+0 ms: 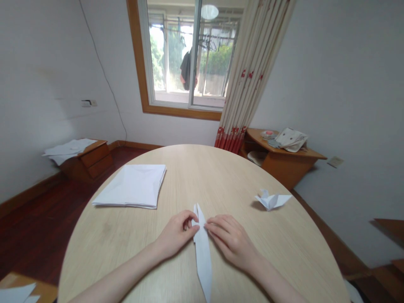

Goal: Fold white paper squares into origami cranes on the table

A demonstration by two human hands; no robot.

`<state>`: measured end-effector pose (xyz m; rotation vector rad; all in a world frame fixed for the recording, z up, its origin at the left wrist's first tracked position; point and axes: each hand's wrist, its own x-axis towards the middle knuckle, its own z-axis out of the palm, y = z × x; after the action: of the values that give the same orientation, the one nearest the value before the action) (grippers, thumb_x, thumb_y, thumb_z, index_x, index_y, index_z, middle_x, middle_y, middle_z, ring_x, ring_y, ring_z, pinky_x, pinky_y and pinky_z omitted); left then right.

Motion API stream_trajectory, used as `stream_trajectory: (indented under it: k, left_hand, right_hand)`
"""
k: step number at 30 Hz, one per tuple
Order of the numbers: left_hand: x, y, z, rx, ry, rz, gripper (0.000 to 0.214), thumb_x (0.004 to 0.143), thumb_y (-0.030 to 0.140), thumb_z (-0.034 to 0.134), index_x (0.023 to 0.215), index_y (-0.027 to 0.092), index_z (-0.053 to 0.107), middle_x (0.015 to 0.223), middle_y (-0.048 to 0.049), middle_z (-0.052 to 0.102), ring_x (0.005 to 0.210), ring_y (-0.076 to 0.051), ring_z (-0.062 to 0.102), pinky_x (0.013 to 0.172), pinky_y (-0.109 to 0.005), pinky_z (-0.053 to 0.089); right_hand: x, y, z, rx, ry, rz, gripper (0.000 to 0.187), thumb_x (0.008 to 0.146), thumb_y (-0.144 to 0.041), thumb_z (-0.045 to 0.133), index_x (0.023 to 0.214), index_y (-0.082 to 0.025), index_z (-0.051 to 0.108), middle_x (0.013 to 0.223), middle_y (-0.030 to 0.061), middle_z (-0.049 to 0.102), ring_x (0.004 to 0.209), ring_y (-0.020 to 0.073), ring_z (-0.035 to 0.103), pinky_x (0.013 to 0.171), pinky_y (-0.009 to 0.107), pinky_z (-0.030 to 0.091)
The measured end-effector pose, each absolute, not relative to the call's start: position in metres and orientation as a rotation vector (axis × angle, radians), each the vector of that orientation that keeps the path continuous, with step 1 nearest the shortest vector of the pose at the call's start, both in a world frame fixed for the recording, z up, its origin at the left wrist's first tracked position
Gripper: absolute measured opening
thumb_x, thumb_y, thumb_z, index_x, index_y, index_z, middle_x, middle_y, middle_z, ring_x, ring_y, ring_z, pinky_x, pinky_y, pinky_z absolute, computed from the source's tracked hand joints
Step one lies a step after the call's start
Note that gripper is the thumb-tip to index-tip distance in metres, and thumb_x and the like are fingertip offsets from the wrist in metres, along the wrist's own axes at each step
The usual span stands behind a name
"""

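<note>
A long, narrow piece of folded white paper lies on the round wooden table, pointing away from me, with split tips at its far end. My left hand pinches its left edge near the upper part, thumb and index finger closed on the paper. On the opposite edge, the fingertips of my right hand are pressed together against the paper. Over to the right sits a folded paper crane, apart from both hands.
A stack of white paper sheets lies at the table's left. Beyond the table stand a low wooden drawer cabinet with papers on top and a corner shelf holding a white bag. A curtain hangs beside the window.
</note>
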<state>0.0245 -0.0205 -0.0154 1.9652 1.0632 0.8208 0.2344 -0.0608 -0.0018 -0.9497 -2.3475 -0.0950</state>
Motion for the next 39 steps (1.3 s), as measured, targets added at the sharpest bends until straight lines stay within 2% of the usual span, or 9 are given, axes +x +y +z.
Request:
stream_trajectory:
  k: [2, 5, 11, 18, 23, 27, 32, 39]
  left_hand:
    - [0.024, -0.02, -0.018, 1.992, 1.082, 0.788, 0.013, 0.082, 0.024, 0.058, 0.093, 0.018, 0.061, 0.074, 0.0015, 0.059, 0.067, -0.015, 0.054, 0.064, -0.025, 0.044]
    - [0.024, -0.02, -0.02, 2.072, 1.056, 0.796, 0.015, 0.082, 0.02, 0.057, 0.097, 0.019, 0.06, 0.086, -0.0015, 0.061, 0.077, -0.017, 0.056, 0.072, -0.028, 0.046]
    - [0.021, -0.02, -0.019, 2.226, 1.063, 0.751, 0.014, 0.087, 0.023, 0.058, 0.101, 0.02, 0.059, 0.098, -0.0041, 0.063, 0.095, -0.022, 0.054, 0.085, -0.035, 0.043]
    - [0.021, -0.02, -0.017, 2.328, 1.094, 0.655, 0.016, 0.091, 0.026, 0.055, 0.106, 0.023, 0.059, 0.109, -0.0032, 0.063, 0.103, -0.024, 0.05, 0.089, -0.038, 0.038]
    - [0.019, -0.019, -0.02, 2.417, 1.098, 0.593, 0.022, 0.095, 0.024, 0.048, 0.115, 0.028, 0.057, 0.119, -0.0025, 0.06, 0.108, -0.025, 0.047, 0.091, -0.041, 0.035]
    - [0.018, -0.017, -0.025, 2.435, 1.097, 0.642, 0.023, 0.093, 0.024, 0.05, 0.114, 0.029, 0.058, 0.126, -0.0051, 0.053, 0.115, -0.027, 0.043, 0.095, -0.044, 0.034]
    - [0.018, -0.016, -0.025, 2.311, 0.902, 0.795, 0.018, 0.09, 0.015, 0.051, 0.105, 0.023, 0.058, 0.116, -0.0066, 0.053, 0.112, -0.023, 0.046, 0.098, -0.039, 0.037]
    - [0.017, -0.017, -0.016, 2.217, 0.778, 0.722, 0.023, 0.082, 0.004, 0.045, 0.095, 0.02, 0.057, 0.097, -0.0034, 0.059, 0.096, -0.018, 0.055, 0.087, -0.03, 0.044]
  right_hand:
    - [0.235, -0.059, -0.003, -0.958, -2.363, -0.046, 0.028, 0.096, -0.015, 0.04, 0.112, -0.019, 0.062, 0.099, 0.0097, 0.069, 0.092, 0.0221, 0.061, 0.077, 0.038, 0.05]
    - [0.234, -0.059, -0.005, -0.954, -2.37, -0.006, 0.026, 0.096, -0.016, 0.042, 0.11, -0.019, 0.063, 0.1, 0.0092, 0.069, 0.091, 0.022, 0.061, 0.077, 0.038, 0.051]
    - [0.235, -0.057, -0.01, -0.953, -2.373, 0.028, 0.026, 0.095, -0.015, 0.043, 0.111, -0.019, 0.064, 0.103, 0.0093, 0.069, 0.096, 0.0213, 0.061, 0.081, 0.038, 0.051]
    - [0.237, -0.055, -0.016, -0.91, -2.377, 0.07, 0.026, 0.094, -0.013, 0.046, 0.112, -0.019, 0.064, 0.107, 0.0083, 0.07, 0.1, 0.022, 0.062, 0.084, 0.039, 0.05]
    - [0.237, -0.055, -0.019, -0.899, -2.374, 0.099, 0.028, 0.094, -0.013, 0.046, 0.114, -0.021, 0.065, 0.108, 0.0069, 0.071, 0.099, 0.0218, 0.063, 0.084, 0.039, 0.051]
    - [0.238, -0.054, -0.02, -0.895, -2.377, 0.102, 0.031, 0.094, -0.013, 0.046, 0.118, -0.023, 0.063, 0.108, 0.0068, 0.071, 0.1, 0.0219, 0.064, 0.084, 0.039, 0.051]
    - [0.238, -0.054, -0.021, -0.883, -2.376, 0.119, 0.032, 0.093, -0.011, 0.047, 0.118, -0.023, 0.064, 0.107, 0.0067, 0.072, 0.1, 0.0217, 0.064, 0.084, 0.039, 0.051]
    - [0.237, -0.053, -0.023, -0.88, -2.384, 0.171, 0.029, 0.092, -0.009, 0.047, 0.105, -0.02, 0.069, 0.101, 0.0066, 0.073, 0.095, 0.0203, 0.064, 0.082, 0.037, 0.052]
